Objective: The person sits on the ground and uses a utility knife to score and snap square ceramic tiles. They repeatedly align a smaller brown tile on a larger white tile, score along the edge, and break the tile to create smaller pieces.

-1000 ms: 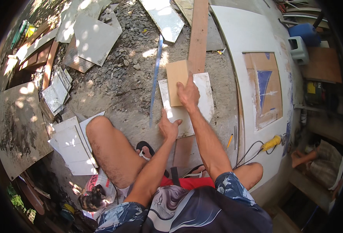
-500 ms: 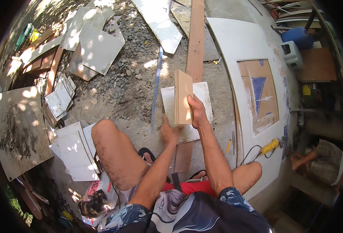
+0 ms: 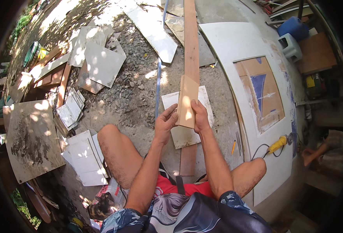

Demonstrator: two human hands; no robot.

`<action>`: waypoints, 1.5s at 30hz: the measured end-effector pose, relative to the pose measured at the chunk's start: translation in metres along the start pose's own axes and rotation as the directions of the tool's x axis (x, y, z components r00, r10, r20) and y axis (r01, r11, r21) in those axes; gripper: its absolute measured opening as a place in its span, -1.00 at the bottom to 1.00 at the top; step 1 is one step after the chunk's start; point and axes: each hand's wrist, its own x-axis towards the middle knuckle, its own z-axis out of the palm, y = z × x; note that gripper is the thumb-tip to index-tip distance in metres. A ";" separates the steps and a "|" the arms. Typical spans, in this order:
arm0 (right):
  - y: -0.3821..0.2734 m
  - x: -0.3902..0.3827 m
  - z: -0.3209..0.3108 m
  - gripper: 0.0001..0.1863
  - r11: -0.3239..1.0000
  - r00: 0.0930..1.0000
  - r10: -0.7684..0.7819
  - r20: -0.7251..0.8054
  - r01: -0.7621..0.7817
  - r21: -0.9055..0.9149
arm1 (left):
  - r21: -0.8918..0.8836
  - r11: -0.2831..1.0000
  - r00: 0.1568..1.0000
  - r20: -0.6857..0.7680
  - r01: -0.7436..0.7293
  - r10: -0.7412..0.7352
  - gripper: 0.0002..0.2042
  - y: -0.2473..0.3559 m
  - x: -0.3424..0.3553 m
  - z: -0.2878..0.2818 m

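Concrete ground (image 3: 224, 112) — two hands (image 3: 164, 126) (image 3: 201, 119), fingers (image 3: 168, 112) gripping one wooden block (image 3: 189, 101) — one white tile (image 3: 182, 138) below.

Ground (image 3: 222, 112) — gravel (image 3: 134, 72), white panel (image 3: 224, 42), pencil (image 3: 233, 147)

Smooth matt wooden block (image 3: 188, 100), matt brown wooden plank (image 3: 191, 46), rough grey gravel (image 3: 129, 64); blue plastic container (image 3: 292, 28)

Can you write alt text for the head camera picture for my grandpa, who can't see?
A person's right hand holds a tan wooden block with a layered edge, the left hand at its left side. Beneath is a white panel; a yellow power tool lies farther right, and grey gravel spreads toward the upper left.
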 end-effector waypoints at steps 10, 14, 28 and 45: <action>0.039 -0.013 0.063 -0.56 0.981 0.978 0.171 0.120 -0.158 -0.111 | 0.333 0.935 0.922 -0.309 -0.124 0.232 -0.37 0.051 0.030 -0.065; 0.082 -0.010 0.087 -0.56 0.962 0.972 0.188 0.143 -0.153 -0.224 | 0.748 0.651 0.552 -0.601 0.132 0.578 -0.49 0.087 0.045 -0.144; 0.073 0.005 0.063 -0.51 0.989 0.994 -0.059 -0.097 0.045 -0.144 | 0.677 0.459 0.811 -0.542 0.576 -0.220 -0.33 0.036 0.009 -0.128; 0.006 -0.047 -0.158 -0.11 0.094 0.945 -0.319 -0.073 -0.045 -0.995 | 0.564 0.660 0.868 -0.310 0.496 -0.387 -0.40 -0.070 0.043 -0.075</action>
